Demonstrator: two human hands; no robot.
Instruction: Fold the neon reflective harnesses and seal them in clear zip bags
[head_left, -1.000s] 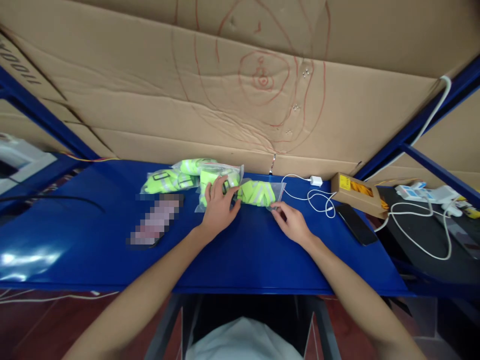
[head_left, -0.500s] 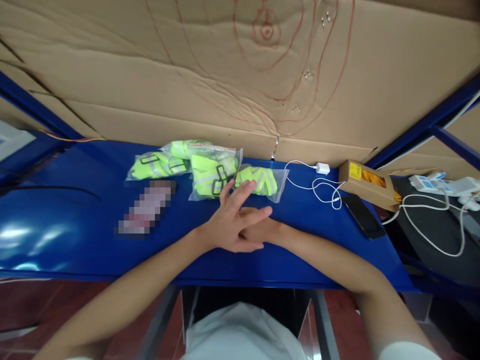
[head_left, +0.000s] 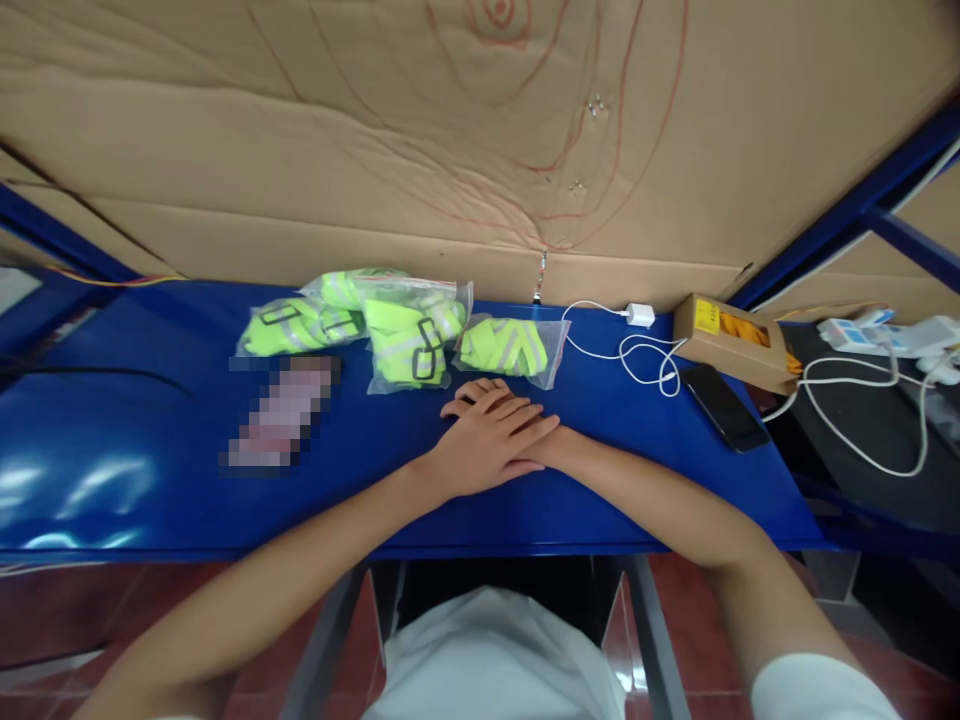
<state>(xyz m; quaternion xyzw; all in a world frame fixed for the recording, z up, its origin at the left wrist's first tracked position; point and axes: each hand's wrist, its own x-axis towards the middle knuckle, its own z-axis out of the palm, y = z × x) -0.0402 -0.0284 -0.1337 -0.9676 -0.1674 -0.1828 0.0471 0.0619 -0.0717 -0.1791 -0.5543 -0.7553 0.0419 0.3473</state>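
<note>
My left hand [head_left: 491,445] lies palm down across the back of my right hand, its fingers stretched out and slightly apart. Beneath it, my right hand [head_left: 472,393] rests on the blue table [head_left: 615,410], mostly covered; the fingertips that show are extended and look empty. Just beyond the hands are clear zip bags of folded yellow-green reflective straps: one bag [head_left: 506,348] right behind the fingers, another bag [head_left: 409,345] with a black buckle to its left, and more bagged straps [head_left: 300,325] farther left.
A pixelated flat item [head_left: 281,415] lies on the left. Toward the right are a white charger [head_left: 640,315] with its cable, a black phone [head_left: 726,408] and a cardboard box [head_left: 739,345] holding something orange. A cardboard panel [head_left: 375,150] with red lines stands behind; a power strip [head_left: 892,335] sits far right.
My left hand has settled flatter over my right hand, its fingers lowered from their spread pose. Fingertips of my right hand now show beyond it. The view has shifted slightly.
</note>
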